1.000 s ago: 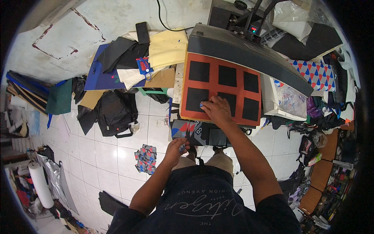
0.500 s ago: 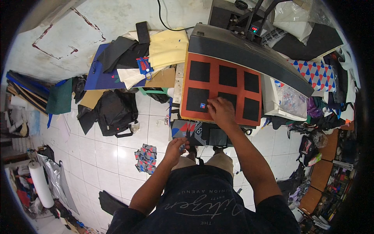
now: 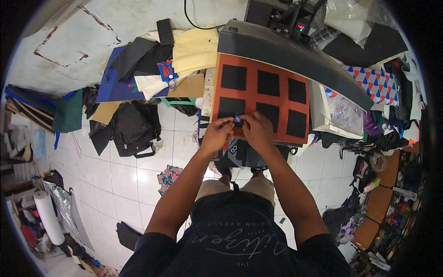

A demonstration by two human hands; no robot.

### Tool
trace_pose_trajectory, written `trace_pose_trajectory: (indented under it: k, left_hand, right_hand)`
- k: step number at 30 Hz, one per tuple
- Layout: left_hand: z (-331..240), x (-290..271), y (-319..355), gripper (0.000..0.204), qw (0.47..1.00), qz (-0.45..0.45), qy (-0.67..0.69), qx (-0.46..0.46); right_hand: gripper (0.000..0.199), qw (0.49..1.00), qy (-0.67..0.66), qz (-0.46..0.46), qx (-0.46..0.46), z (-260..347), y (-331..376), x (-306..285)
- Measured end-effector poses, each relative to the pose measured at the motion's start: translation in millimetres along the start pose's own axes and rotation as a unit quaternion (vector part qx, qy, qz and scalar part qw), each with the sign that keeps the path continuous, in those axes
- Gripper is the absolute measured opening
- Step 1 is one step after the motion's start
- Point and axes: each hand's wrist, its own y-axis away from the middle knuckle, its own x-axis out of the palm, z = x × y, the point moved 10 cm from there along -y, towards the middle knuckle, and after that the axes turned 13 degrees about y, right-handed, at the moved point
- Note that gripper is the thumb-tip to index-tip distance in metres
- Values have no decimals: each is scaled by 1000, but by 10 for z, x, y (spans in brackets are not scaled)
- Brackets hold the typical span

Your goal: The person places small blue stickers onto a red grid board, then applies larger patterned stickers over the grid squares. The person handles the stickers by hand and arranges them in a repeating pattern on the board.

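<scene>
Label (image 3: 237,119): small, blue, pinched between the fingertips of both hands at the near edge of the orange platen (image 3: 277,134). Left hand (image 3: 217,135) and right hand (image 3: 256,130) meet over it, fingers curled and drawn together. The label sits just above a black patch (image 3: 230,107), one of six lying on the platen. The grey press lid (image 3: 295,53) stands raised behind. Black bag (image 3: 134,127) lies on the floor tiles, left.

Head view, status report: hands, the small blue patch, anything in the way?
Left hand and right hand together pinch small blue patch. Patch held over near edge of orange press pad with black squares. Nothing between hands and pad.
</scene>
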Motion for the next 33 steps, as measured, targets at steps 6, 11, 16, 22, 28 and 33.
trace_pose_trajectory:
  k: [6, 11, 16, 22, 28, 33]
  left_hand:
    - [110, 27, -131, 29, 999, 18, -42, -15]
    - [74, 36, -143, 32, 993, 14, -121, -5]
    - [79, 36, -132, 30, 991, 11, -130, 8]
    - [86, 26, -128, 30, 992, 14, -124, 1]
    - [96, 14, -116, 30, 990, 20, -137, -6]
    - [46, 60, -70, 30, 990, 20, -142, -5]
  right_hand:
    - [25, 999, 44, 26, 9, 36, -18, 4]
    - [22, 996, 85, -11, -4, 6, 1, 1]
    - [21, 994, 105, -21, -23, 29, -8, -16]
    - [22, 992, 121, -27, -39, 56, -18, -37]
    - [25, 992, 121, -5, -39, 36, -12, 11]
    - [26, 993, 108, 21, -31, 17, -12, 28]
